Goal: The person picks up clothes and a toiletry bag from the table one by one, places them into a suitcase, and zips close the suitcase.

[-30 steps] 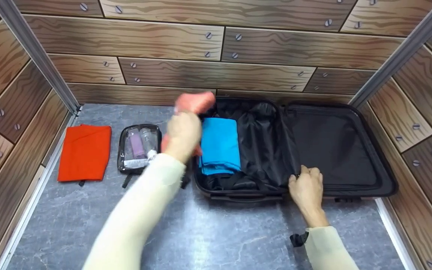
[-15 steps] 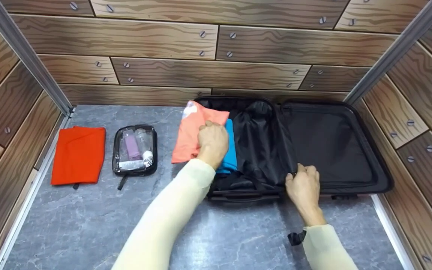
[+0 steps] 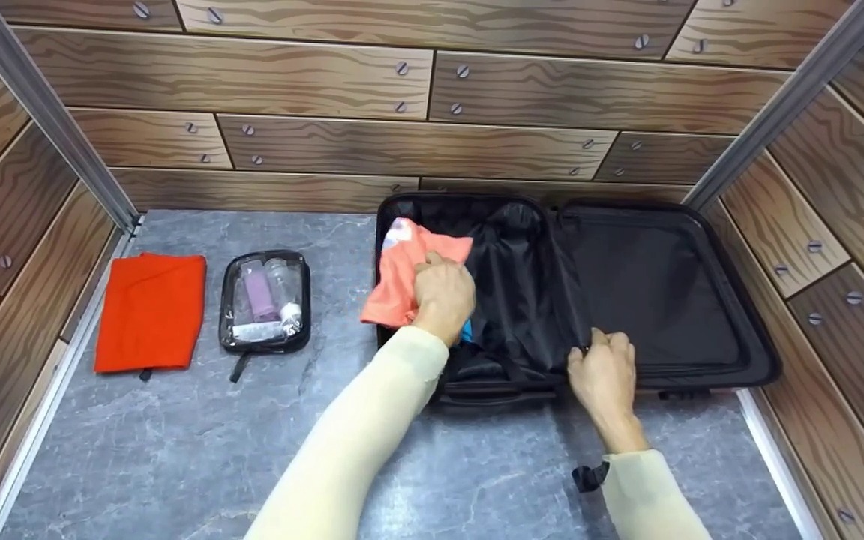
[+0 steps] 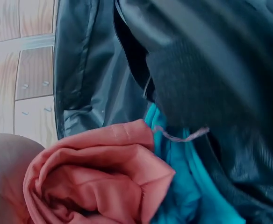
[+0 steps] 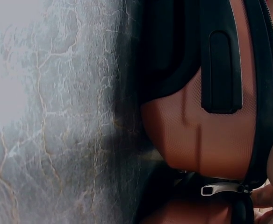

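My left hand grips a folded coral-coloured garment over the left part of the open suitcase. Beneath it, the edge of a folded blue cloth shows; most of that cloth is covered. In the left wrist view the coral garment has a rolled, layered edge and lies against the blue cloth. My right hand holds the front edge of the suitcase where its two halves meet. The right wrist view shows the case's copper-coloured shell and a zip pull near the fingers.
A clear toiletry pouch with bottles lies left of the suitcase. Farther left is a folded orange-red cloth. The suitcase's black lid half lies flat at the right. Wood-patterned walls enclose the grey marbled floor.
My left hand has carried the coral garment rightward from the suitcase's left edge to over the blue cloth. My right hand has kept its place on the case. The head view has shifted slightly.
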The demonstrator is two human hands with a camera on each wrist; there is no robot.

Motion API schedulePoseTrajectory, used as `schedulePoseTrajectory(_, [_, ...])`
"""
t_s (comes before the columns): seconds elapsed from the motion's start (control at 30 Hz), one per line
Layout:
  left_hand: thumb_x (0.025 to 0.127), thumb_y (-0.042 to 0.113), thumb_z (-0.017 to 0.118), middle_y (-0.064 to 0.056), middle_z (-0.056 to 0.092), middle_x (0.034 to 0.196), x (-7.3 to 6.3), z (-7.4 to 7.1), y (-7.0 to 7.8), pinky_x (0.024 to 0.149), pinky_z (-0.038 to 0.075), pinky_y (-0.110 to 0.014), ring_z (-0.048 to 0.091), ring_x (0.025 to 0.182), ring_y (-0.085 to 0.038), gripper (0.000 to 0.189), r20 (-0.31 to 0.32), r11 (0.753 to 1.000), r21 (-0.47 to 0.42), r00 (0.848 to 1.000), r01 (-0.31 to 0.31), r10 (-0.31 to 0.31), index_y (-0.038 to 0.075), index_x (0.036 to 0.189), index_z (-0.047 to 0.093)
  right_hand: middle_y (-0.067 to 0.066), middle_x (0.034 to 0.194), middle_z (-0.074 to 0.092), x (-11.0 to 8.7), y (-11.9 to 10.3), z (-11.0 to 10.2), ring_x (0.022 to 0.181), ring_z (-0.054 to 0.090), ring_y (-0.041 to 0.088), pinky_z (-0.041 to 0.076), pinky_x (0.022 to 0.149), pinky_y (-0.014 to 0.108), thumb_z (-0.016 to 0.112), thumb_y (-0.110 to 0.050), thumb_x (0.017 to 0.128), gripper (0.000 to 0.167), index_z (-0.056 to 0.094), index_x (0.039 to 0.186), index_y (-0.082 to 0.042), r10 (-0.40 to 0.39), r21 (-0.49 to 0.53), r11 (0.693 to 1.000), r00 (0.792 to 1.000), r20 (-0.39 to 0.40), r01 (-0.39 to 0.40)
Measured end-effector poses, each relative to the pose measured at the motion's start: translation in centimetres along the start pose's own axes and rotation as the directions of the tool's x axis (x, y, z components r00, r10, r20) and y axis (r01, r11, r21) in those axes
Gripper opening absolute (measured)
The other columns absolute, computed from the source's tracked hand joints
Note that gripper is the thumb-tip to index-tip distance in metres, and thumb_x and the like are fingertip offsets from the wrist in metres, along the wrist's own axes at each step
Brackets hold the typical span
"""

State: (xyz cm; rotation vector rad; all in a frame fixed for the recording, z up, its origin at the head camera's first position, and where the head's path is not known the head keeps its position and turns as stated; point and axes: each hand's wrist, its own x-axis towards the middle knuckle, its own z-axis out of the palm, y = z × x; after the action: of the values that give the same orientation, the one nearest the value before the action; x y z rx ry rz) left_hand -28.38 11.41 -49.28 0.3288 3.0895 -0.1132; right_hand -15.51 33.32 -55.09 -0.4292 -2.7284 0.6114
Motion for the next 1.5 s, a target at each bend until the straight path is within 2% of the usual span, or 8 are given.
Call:
schedulePoseTrajectory(0.2, [0.102, 0.026, 0.058, -0.017, 0.064, 0.118, 0.0, 0.3, -0.1, 0.081, 0.056, -0.042, 0.061, 0.104, -0.029, 0.034, -0.058, 0.983, -0.175, 0.997, 0.049, -0.060, 0.002, 0.121, 0.072, 0.034, 0.123, 0.055, 0.0, -0.1, 0.0, 0.120, 0.048, 0.051, 0.042, 0.105, 0.062, 0.066, -0.014, 0.095, 0.052, 0.058, 0.137, 0.016, -0.003, -0.004, 1.000, 1.000, 0.011, 0.003])
schedulePoseTrajectory(0.37, [0.101, 0.036, 0.067, -0.022, 0.060, 0.123, -0.5, 0.4, -0.9, 0.086, 0.059, -0.045, 0.068, 0.103, -0.037, 0.046, -0.070, 0.908, -0.418, 0.997, -0.005, -0.027, 0.000, 0.128, 0.061, 0.034, 0.126, 0.054, 0.0, -0.1, -0.1, 0.121, 0.048, 0.051, 0.042, 0.105, 0.062, 0.066, -0.014, 0.096, 0.052, 0.057, 0.138, 0.016, -0.004, -0.006, 1.000, 1.000, 0.020, 0.004])
schedulePoseTrajectory(0.5, [0.098, 0.048, 0.072, -0.021, 0.056, 0.141, -1.3, 0.5, -2.4, 0.104, 0.053, -0.050, 0.060, 0.125, -0.042, 0.061, 0.015, 0.889, -0.441, 0.989, -0.123, 0.145, 0.010, 0.144, 0.059, 0.034, 0.128, 0.053, 0.1, 0.0, -0.2, 0.123, 0.047, 0.051, 0.041, 0.107, 0.062, 0.064, -0.014, 0.097, 0.054, 0.055, 0.140, 0.017, 0.002, -0.004, 1.000, 0.999, 0.035, -0.002])
schedulePoseTrajectory(0.63, [0.100, 0.061, 0.061, -0.015, 0.032, 0.170, -2.0, 0.8, -4.1, 0.124, 0.029, -0.063, 0.025, 0.158, -0.045, 0.074, 0.150, 0.899, -0.385, 0.946, -0.210, 0.286, 0.029, 0.164, 0.039, 0.034, 0.127, 0.054, 0.2, 0.2, -0.3, 0.124, 0.047, 0.051, 0.041, 0.108, 0.062, 0.063, -0.014, 0.098, 0.053, 0.055, 0.141, 0.017, 0.009, 0.000, 1.000, 0.999, 0.034, -0.009])
schedulePoseTrajectory(0.73, [0.102, 0.069, 0.050, -0.014, 0.012, 0.178, -2.5, 1.1, -5.0, 0.126, 0.015, -0.071, 0.006, 0.162, -0.047, 0.082, 0.261, 0.907, -0.374, 0.916, -0.195, 0.304, 0.033, 0.170, 0.021, 0.034, 0.127, 0.054, 0.2, 0.2, -0.4, 0.124, 0.047, 0.051, 0.040, 0.109, 0.063, 0.063, -0.014, 0.098, 0.053, 0.054, 0.141, 0.017, 0.010, 0.001, 1.000, 0.999, 0.039, -0.010])
schedulePoseTrajectory(0.93, [0.103, 0.071, 0.044, -0.011, 0.000, 0.179, -3.0, 1.7, -4.4, 0.117, 0.022, -0.081, 0.003, 0.160, -0.055, 0.086, 0.397, 0.942, -0.325, 0.894, -0.077, 0.210, 0.033, 0.171, 0.007, 0.034, 0.128, 0.053, 0.1, 0.0, -0.2, 0.124, 0.046, 0.051, 0.040, 0.108, 0.063, 0.062, -0.014, 0.099, 0.054, 0.054, 0.142, 0.017, 0.007, 0.004, 1.000, 0.999, 0.049, -0.007])
schedulePoseTrajectory(1.17, [0.104, 0.065, 0.047, -0.012, -0.003, 0.179, -3.6, 2.2, -3.2, 0.114, 0.025, -0.083, 0.003, 0.157, -0.060, 0.085, 0.400, 0.957, -0.291, 0.905, -0.024, 0.144, 0.032, 0.171, 0.006, 0.033, 0.127, 0.054, 0.1, -0.2, 0.0, 0.124, 0.047, 0.051, 0.041, 0.107, 0.063, 0.064, -0.015, 0.098, 0.054, 0.055, 0.141, 0.016, 0.005, 0.002, 1.000, 0.999, 0.044, -0.005])
schedulePoseTrajectory(1.5, [0.101, 0.067, 0.052, -0.014, 0.001, 0.179, -3.7, 3.4, -2.9, 0.113, 0.030, -0.081, 0.009, 0.157, -0.060, 0.089, 0.321, 0.959, -0.280, 0.938, -0.042, 0.134, 0.032, 0.171, 0.009, 0.032, 0.126, 0.053, 0.1, -0.1, -0.2, 0.124, 0.046, 0.051, 0.040, 0.108, 0.063, 0.063, -0.015, 0.097, 0.055, 0.054, 0.142, 0.016, 0.014, 0.004, 1.000, 0.999, 0.037, -0.014])
